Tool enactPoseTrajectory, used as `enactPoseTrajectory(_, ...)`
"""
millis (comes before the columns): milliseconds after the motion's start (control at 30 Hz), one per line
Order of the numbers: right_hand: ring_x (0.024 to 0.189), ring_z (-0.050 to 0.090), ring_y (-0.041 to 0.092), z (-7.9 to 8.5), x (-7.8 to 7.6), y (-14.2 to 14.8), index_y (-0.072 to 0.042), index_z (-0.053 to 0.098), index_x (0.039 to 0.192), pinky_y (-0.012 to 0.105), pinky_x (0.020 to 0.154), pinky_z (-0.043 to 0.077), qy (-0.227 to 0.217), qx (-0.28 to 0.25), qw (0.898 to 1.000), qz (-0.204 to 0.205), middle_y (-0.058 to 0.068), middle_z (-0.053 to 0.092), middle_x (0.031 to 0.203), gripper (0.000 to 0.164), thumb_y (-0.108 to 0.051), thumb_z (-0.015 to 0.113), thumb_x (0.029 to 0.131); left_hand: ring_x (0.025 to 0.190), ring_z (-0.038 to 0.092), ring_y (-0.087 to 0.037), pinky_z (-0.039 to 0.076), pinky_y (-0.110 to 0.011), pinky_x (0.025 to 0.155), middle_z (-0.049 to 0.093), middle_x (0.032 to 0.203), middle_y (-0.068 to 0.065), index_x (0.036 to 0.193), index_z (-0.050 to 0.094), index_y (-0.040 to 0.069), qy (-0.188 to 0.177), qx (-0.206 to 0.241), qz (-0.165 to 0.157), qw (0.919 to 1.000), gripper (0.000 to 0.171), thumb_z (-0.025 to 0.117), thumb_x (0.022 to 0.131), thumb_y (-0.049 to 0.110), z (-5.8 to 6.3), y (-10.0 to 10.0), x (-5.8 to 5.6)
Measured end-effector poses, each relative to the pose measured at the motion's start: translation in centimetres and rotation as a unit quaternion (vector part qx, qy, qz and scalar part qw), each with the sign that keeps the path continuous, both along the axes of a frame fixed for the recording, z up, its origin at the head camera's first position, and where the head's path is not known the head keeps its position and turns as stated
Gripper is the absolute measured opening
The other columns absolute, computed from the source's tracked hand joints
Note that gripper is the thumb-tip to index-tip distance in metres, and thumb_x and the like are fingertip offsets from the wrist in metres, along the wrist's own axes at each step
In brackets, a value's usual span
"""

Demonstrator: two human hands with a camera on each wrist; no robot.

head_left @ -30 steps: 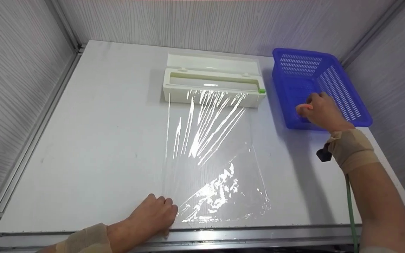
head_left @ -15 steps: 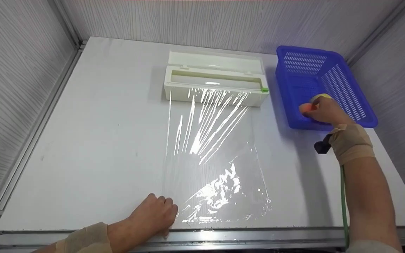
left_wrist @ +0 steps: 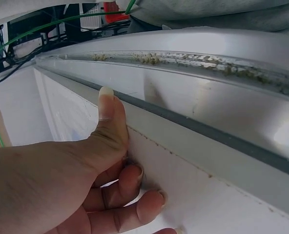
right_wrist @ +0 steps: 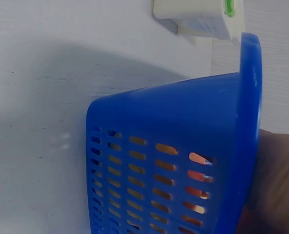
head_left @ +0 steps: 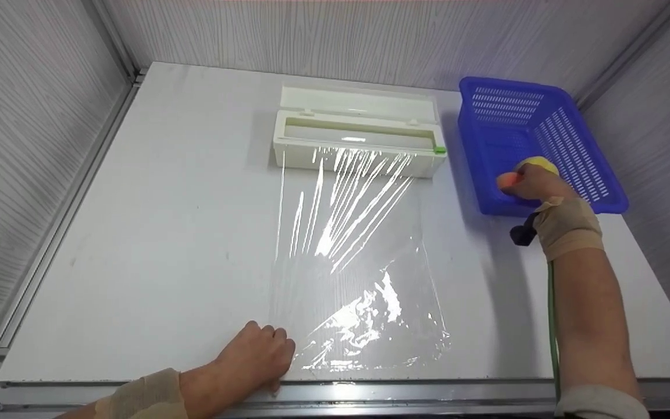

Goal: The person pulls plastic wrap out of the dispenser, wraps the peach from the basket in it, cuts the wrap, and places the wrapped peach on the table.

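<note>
A sheet of clear cling film point(head_left: 364, 273) stretches from a white dispenser box point(head_left: 358, 160) to the table's front edge. My left hand point(head_left: 256, 355) is at the film's near left corner, fingers curled, and grips it there. In the left wrist view that hand's thumb point(left_wrist: 106, 105) lies along the table edge, with the fingers bent under it. My right hand point(head_left: 538, 183) reaches into a blue slotted basket point(head_left: 474, 169) and holds an orange rounded thing point(head_left: 508, 180). A yellow rounded thing point(head_left: 540, 164) shows past its knuckles. The basket's wall mostly hides that hand in the right wrist view.
The box's lid point(head_left: 358, 105) is flipped back, with a roll inside. A green piece point(head_left: 439, 149) sits at its right end. A metal rail point(head_left: 370, 391) runs along the front of the white table point(head_left: 166, 233). Panels stand around the back and sides.
My right hand has shifted slightly, its forearm swinging left, and the yellow rounded thing has come into view beside the orange one. My left hand and the film stay put.
</note>
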State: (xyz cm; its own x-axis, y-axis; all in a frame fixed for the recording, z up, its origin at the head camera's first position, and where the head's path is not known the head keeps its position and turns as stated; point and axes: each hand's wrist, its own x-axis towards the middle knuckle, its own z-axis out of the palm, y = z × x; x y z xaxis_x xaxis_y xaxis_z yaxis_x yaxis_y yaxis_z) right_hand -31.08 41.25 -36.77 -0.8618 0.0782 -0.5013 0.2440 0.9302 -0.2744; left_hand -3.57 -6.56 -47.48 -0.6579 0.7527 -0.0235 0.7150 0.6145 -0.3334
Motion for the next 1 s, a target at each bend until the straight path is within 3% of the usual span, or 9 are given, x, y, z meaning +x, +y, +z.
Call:
enactPoseTrajectory(167, 0.116, 0.041, 0.043, -0.2, 0.0, -0.1, 0.004, 0.031, 0.146, 0.062, 0.106, 0.036, 0.025, -0.004, 1.000, -0.010, 0.027, 0.043, 0.133, 0.087, -0.061, 0.052, 0.092, 0.048, 0.030, -0.011, 0.029, -0.026, 0.043, 0.046, 0.054, 0.000, 0.066, 0.059, 0.012, 0.006, 0.001, -0.001, 1.0000, 0.058, 0.081, 0.055, 0.064, 0.0, -0.1, 0.0)
enactPoseTrajectory(367, 0.111, 0.046, 0.042, -0.7, -0.1, 0.2, 0.012, 0.041, 0.136, 0.059, 0.099, 0.041, 0.090, 0.022, 0.995, 0.039, 0.030, 0.050, 0.124, 0.073, -0.048, 0.049, 0.095, 0.048, 0.031, -0.011, 0.031, -0.026, 0.044, 0.046, 0.054, 0.000, 0.068, 0.061, 0.011, -0.009, -0.003, 0.011, 0.9999, 0.059, 0.081, 0.056, 0.065, 0.3, 0.1, 0.0)
enactPoseTrajectory(500, 0.110, 0.047, 0.042, -0.9, -0.1, 0.3, 0.014, 0.044, 0.133, 0.056, 0.096, 0.043, 0.121, 0.017, 0.991, 0.050, 0.031, 0.050, 0.123, 0.070, -0.042, 0.050, 0.093, 0.049, 0.032, -0.010, 0.033, -0.025, 0.044, 0.047, 0.054, -0.001, 0.069, 0.061, 0.010, -0.016, -0.006, 0.018, 0.9997, 0.061, 0.080, 0.056, 0.067, 0.5, 0.0, 0.0)
enactPoseTrajectory(767, 0.109, 0.045, 0.042, -0.2, 0.5, 0.4, 0.010, 0.034, 0.143, 0.054, 0.093, 0.043, 0.115, -0.012, 0.993, 0.030, 0.029, 0.046, 0.127, 0.085, -0.054, 0.058, 0.091, 0.049, 0.030, -0.011, 0.030, -0.027, 0.044, 0.045, 0.055, -0.001, 0.067, 0.057, 0.011, -0.014, 0.007, 0.012, 0.9998, 0.059, 0.083, 0.054, 0.063, 0.1, 0.0, 0.0)
enactPoseTrajectory(1000, 0.112, 0.044, 0.039, 0.9, 1.3, 0.6, 0.005, 0.031, 0.147, 0.048, 0.091, 0.043, 0.128, -0.067, 0.990, -0.007, 0.025, 0.044, 0.130, 0.091, -0.061, 0.057, 0.090, 0.049, 0.030, -0.010, 0.029, -0.027, 0.043, 0.044, 0.054, 0.000, 0.065, 0.055, 0.012, -0.003, 0.032, 0.005, 0.9995, 0.058, 0.084, 0.050, 0.059, -0.3, -0.1, -0.2)
